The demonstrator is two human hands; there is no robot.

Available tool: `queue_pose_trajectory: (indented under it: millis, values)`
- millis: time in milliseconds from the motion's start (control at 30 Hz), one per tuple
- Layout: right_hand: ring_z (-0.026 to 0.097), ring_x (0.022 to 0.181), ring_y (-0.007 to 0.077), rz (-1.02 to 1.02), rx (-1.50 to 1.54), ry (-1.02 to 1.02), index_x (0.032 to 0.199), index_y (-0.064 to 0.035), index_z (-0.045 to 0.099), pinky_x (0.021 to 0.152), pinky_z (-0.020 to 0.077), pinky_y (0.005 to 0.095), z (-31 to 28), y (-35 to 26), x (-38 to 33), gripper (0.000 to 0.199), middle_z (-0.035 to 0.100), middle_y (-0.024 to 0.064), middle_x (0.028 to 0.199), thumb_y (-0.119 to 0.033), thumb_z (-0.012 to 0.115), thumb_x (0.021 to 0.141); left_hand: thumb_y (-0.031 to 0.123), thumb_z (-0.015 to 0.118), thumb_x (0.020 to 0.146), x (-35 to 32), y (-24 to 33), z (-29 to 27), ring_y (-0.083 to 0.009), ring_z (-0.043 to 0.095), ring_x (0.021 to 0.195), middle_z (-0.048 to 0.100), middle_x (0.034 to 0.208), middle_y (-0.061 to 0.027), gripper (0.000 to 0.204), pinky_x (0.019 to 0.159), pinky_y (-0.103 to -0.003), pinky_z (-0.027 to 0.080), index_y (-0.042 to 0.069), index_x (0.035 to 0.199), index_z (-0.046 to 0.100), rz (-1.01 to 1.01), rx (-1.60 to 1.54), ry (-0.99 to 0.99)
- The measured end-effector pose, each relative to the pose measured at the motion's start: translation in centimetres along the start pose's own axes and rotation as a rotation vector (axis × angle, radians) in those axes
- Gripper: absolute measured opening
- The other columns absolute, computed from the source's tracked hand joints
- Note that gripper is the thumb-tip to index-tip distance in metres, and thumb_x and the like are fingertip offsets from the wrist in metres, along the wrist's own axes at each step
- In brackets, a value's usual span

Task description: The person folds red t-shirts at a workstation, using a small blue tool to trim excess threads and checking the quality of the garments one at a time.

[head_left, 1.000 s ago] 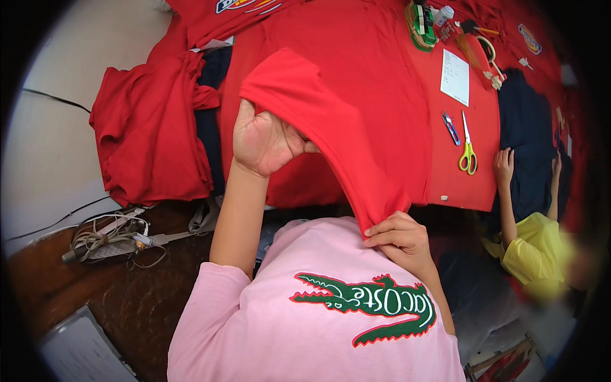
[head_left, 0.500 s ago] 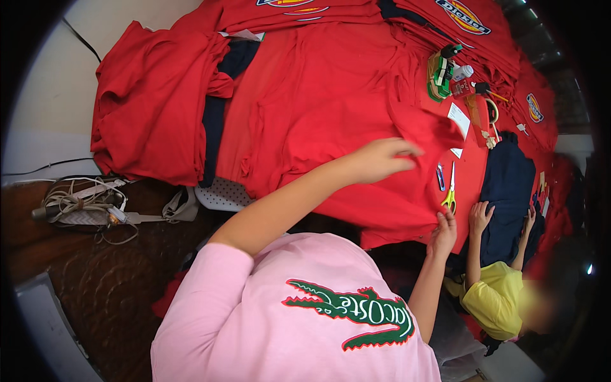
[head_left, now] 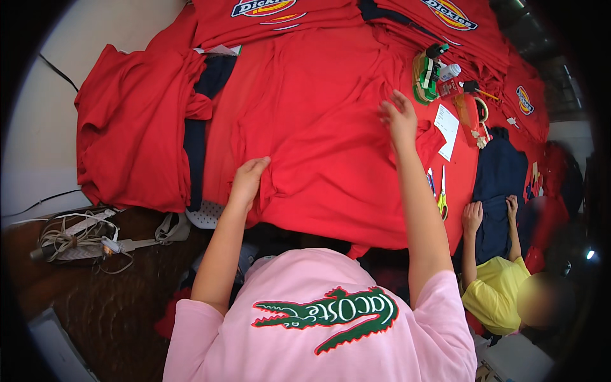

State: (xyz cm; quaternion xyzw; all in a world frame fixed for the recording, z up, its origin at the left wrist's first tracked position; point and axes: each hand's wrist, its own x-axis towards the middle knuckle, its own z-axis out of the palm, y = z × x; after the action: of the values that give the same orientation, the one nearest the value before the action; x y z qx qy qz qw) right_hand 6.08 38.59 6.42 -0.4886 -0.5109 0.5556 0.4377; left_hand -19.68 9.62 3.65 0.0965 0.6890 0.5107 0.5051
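A red garment (head_left: pixel 337 184) lies spread over the near side of the table, its front edge hanging toward me. My left hand (head_left: pixel 248 181) pinches the cloth at the garment's left side, thumb and fingers pressed together. Over its upper right part, my right hand (head_left: pixel 402 122) is raised with fingers apart and holds nothing; its fingertips are slightly blurred. A bunched bit of red cloth (head_left: pixel 431 141) sticks out beside my right wrist. To the right of my right forearm lie yellow-handled scissors (head_left: pixel 442 197) and a small blue-and-white tool, partly hidden by that forearm.
At the left rises a heap of red garments (head_left: pixel 133 134) with dark blue cloth. Folded red garments (head_left: pixel 267 16) line the back. A green holder (head_left: pixel 425 79), a white paper (head_left: pixel 447 130) and a tape roll (head_left: pixel 482 109) sit rightward. A person in yellow (head_left: pixel 496 293) handles dark blue cloth (head_left: pixel 499 172).
My left hand has moved back left to the garment's left side. My right hand has left the near right edge and risen farther over the cloth. The garment lies flatter now.
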Motion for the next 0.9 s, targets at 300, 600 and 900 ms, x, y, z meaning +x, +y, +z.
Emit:
queue_pose_trajectory:
  millis: [300, 600, 900]
  values:
    - [0.047, 0.054, 0.0104, 0.508, 0.239, -0.234, 0.101, -0.0077, 0.067, 0.054, 0.0448, 0.0306, 3.8, -2.3, 3.3, 0.018, 0.065, -0.0007, 0.078, -0.018, 0.079, 0.093, 0.004, 0.080, 0.090, -1.8, 0.7, 3.0, -0.0146, 0.065, 0.112, 0.070, 0.119, -0.0058, 0.035, 0.103, -0.029, 0.050, 0.002, 0.122, 0.065, 0.153, -0.288, -0.173]
    - [0.065, 0.125, 0.0351, 0.198, 1.004, -0.187, 0.125, 0.0013, 0.067, 0.115, 0.0448, 0.0540, -15.4, -8.5, -10.1, 0.047, 0.072, 0.0195, 0.127, -0.040, 0.058, 0.104, -0.016, 0.067, 0.076, -7.2, 3.0, 0.8, -0.0128, 0.054, 0.091, 0.053, 0.092, -0.0011, 0.023, 0.085, -0.027, 0.043, 0.004, 0.085, 0.070, 0.594, -0.024, -0.370]
    - [0.059, 0.130, 0.0385, -0.001, 1.160, -0.005, 0.133, 0.0049, 0.059, 0.114, 0.0438, 0.0550, -22.0, -2.7, -18.5, 0.070, 0.064, 0.0203, 0.137, -0.052, 0.070, 0.094, -0.018, 0.062, 0.062, -11.2, 4.1, 3.5, -0.0166, 0.054, 0.091, 0.052, 0.092, -0.0039, 0.023, 0.083, -0.029, 0.044, 0.002, 0.070, 0.069, 0.760, 0.239, -0.533]
